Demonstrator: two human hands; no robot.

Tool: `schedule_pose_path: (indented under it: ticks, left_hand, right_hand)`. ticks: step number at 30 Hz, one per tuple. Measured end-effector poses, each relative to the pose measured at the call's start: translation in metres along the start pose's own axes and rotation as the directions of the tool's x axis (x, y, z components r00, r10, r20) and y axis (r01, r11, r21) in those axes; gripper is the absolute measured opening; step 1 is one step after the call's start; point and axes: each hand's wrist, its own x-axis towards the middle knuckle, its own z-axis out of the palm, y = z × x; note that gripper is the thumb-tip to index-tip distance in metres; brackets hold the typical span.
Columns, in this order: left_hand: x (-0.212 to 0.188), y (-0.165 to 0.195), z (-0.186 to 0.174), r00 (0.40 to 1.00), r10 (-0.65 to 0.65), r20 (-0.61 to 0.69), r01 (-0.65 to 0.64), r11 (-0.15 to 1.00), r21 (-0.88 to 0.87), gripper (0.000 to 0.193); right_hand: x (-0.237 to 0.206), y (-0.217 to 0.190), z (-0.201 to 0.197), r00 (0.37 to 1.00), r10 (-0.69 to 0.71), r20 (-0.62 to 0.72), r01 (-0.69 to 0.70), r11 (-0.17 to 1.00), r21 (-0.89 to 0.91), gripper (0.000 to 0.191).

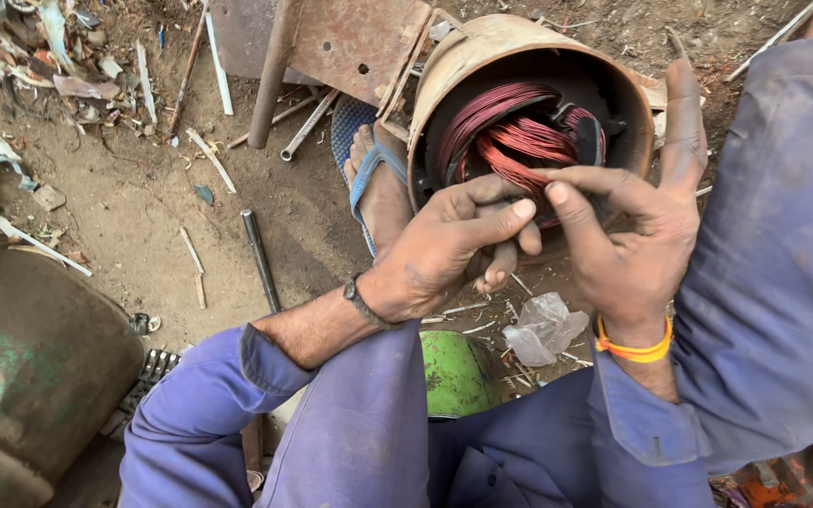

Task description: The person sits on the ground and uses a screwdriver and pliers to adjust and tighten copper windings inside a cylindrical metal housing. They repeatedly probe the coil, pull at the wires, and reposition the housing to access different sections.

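Observation:
A rusty round motor casing (482,56) lies on its side on the dirt, its mouth toward me, with red copper wire coils (510,136) inside. My left hand (444,249) is in front of its lower rim, fingers curled tight against my right hand. My right hand (628,240) reaches in from the right, thumb and fingers meeting the left hand's fingertips at the coil's lower edge. Whether a wire strand is pinched between them is hidden by the fingers. My foot in a blue sandal (374,179) rests against the casing's left side.
A rusted metal plate on legs (350,42) stands behind the casing. A steel rod (261,259) lies on the dirt. A green rounded object (458,372) and crumpled plastic (543,329) sit between my knees. A large green-stained drum (30,367) is at the left; scrap litter at top left.

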Motion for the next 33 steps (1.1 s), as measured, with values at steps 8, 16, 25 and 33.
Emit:
schedule_pose_path:
  ticks: [8,16,25,33]
  left_hand:
    - [-0.015,-0.001,-0.002,0.996,-0.038,0.083,0.024,0.986,0.166,0.049]
    - [-0.022,0.007,0.001,0.982,-0.125,0.144,0.099,0.979,0.176,0.065]
    - [-0.03,0.005,-0.002,0.967,-0.255,0.019,0.217,0.857,0.467,0.084]
    - [-0.032,0.012,0.007,0.953,-0.285,0.099,0.218,0.876,0.43,0.088]
  right_hand:
    - [-0.004,0.011,0.01,0.998,0.047,-0.041,-0.046,0.998,0.03,0.011]
    - [0.002,0.005,0.002,0.998,-0.036,0.06,0.04,0.997,-0.069,0.018]
    - [0.002,0.016,0.021,0.973,0.172,-0.154,-0.116,0.941,0.317,0.016]
    - [-0.011,0.0,0.011,0.999,-0.022,-0.039,0.016,0.989,-0.146,0.013]
